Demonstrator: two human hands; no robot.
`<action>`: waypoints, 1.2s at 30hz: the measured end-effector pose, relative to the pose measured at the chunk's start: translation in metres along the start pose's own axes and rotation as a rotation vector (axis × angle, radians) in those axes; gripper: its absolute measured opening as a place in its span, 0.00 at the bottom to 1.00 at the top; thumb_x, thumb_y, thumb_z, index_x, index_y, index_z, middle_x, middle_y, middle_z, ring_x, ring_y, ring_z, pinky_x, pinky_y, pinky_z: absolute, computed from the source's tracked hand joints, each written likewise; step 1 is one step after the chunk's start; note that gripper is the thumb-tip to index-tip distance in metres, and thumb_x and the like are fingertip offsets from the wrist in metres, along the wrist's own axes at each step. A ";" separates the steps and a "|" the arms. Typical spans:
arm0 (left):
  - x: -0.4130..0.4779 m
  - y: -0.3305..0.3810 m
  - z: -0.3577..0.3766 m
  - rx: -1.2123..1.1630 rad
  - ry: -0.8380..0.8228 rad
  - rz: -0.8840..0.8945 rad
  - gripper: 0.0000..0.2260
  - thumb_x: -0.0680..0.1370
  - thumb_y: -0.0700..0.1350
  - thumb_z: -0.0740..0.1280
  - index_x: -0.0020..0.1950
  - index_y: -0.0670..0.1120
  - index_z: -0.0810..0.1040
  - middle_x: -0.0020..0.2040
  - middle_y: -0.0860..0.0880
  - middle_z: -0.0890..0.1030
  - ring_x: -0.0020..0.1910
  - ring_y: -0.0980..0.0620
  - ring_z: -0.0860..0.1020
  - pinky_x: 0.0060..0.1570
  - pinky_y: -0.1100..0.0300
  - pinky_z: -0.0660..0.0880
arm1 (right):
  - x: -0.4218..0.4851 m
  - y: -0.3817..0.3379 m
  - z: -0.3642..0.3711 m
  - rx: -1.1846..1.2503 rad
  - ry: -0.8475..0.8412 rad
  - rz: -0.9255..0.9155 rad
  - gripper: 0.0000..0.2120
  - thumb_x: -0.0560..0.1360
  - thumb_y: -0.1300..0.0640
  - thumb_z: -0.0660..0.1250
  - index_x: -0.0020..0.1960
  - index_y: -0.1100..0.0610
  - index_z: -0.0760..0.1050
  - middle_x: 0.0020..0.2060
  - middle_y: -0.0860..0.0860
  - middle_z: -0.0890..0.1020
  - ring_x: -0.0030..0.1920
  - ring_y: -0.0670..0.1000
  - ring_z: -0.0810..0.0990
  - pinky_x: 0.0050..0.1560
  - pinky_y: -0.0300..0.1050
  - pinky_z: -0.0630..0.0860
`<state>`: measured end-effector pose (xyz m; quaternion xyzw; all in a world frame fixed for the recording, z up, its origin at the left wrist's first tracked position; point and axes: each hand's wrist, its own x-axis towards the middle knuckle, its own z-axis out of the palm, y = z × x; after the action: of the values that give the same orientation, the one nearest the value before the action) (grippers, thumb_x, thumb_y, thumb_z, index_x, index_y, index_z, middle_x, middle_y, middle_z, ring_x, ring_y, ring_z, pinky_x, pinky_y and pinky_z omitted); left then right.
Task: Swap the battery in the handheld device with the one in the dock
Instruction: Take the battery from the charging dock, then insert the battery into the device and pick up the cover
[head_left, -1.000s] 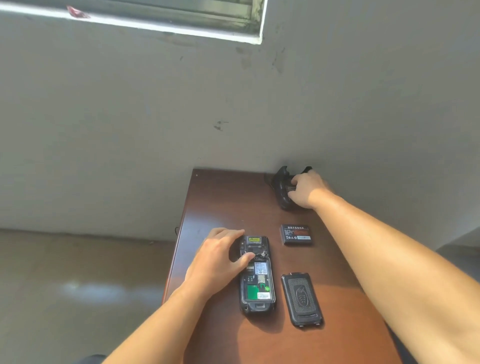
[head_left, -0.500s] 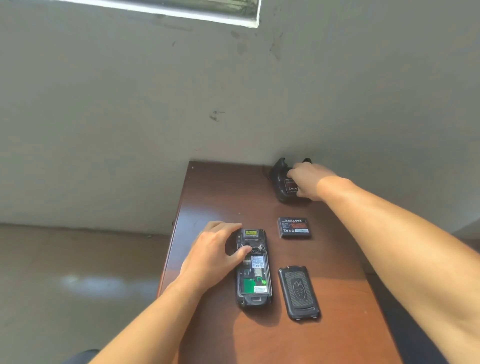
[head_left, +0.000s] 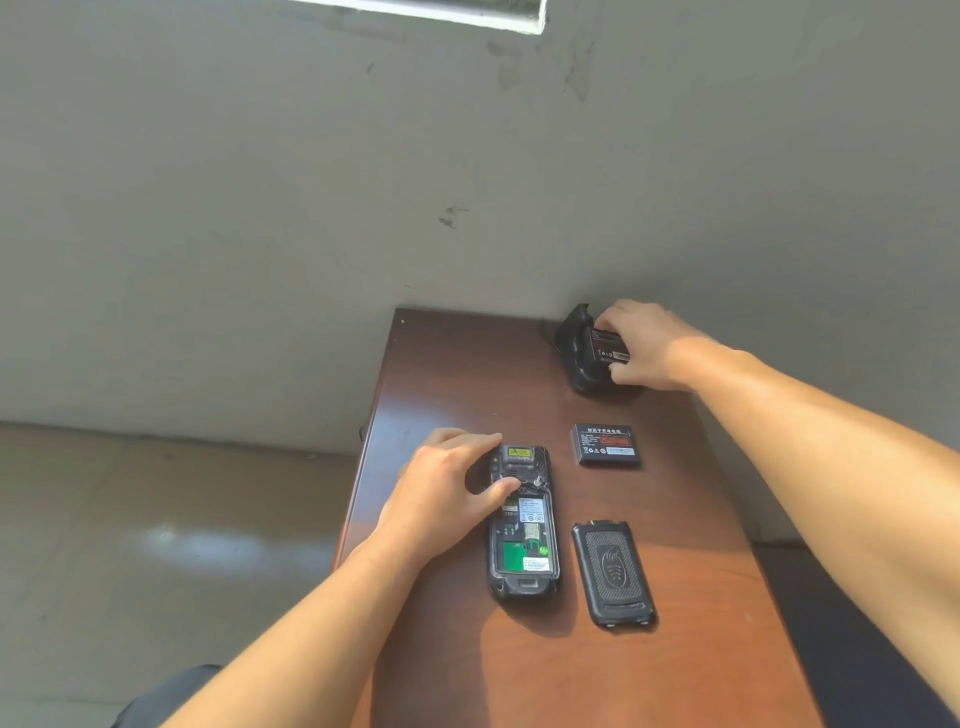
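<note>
The handheld device (head_left: 524, 540) lies face down on the brown table (head_left: 441, 374), its battery bay open and empty. My left hand (head_left: 447, 493) rests on its upper left side, thumb on the body. Its black back cover (head_left: 613, 574) lies to its right. One black battery (head_left: 605, 445) lies flat beyond the cover. At the far right corner stands the black dock (head_left: 576, 358). My right hand (head_left: 644, 345) grips a second battery (head_left: 608, 345), which is tilted up at the dock's slot.
A grey wall rises right behind the table's far edge. The table's left edge drops to a tiled floor (head_left: 156, 519). A dark surface (head_left: 857, 649) runs along the table's right side.
My right hand has drawn the battery up and back from the dock, so its label now shows. The left hand stays on the device.
</note>
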<state>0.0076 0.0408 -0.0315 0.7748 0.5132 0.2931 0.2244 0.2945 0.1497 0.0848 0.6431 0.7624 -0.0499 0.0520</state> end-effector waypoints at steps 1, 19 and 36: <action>0.000 0.000 0.000 -0.004 0.002 -0.001 0.27 0.74 0.62 0.70 0.69 0.52 0.77 0.60 0.57 0.83 0.66 0.57 0.72 0.63 0.56 0.74 | -0.004 -0.001 -0.003 0.024 0.018 -0.023 0.25 0.69 0.56 0.72 0.65 0.54 0.74 0.57 0.50 0.77 0.57 0.58 0.79 0.56 0.52 0.77; -0.001 0.003 -0.002 0.002 -0.026 -0.031 0.17 0.80 0.51 0.64 0.69 0.57 0.77 0.61 0.54 0.83 0.68 0.53 0.73 0.62 0.51 0.75 | -0.129 -0.102 0.023 -0.335 0.156 -1.038 0.17 0.76 0.66 0.58 0.60 0.60 0.80 0.55 0.55 0.84 0.50 0.59 0.82 0.37 0.54 0.82; -0.001 0.001 -0.001 0.000 -0.011 -0.030 0.18 0.80 0.51 0.64 0.69 0.58 0.77 0.62 0.52 0.82 0.68 0.56 0.72 0.60 0.54 0.76 | -0.115 -0.112 0.037 -0.440 0.020 -1.139 0.14 0.77 0.64 0.64 0.61 0.56 0.77 0.57 0.51 0.82 0.53 0.55 0.79 0.45 0.49 0.80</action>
<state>0.0074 0.0393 -0.0301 0.7686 0.5236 0.2853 0.2317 0.2041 0.0135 0.0659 0.1089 0.9793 0.0950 0.1416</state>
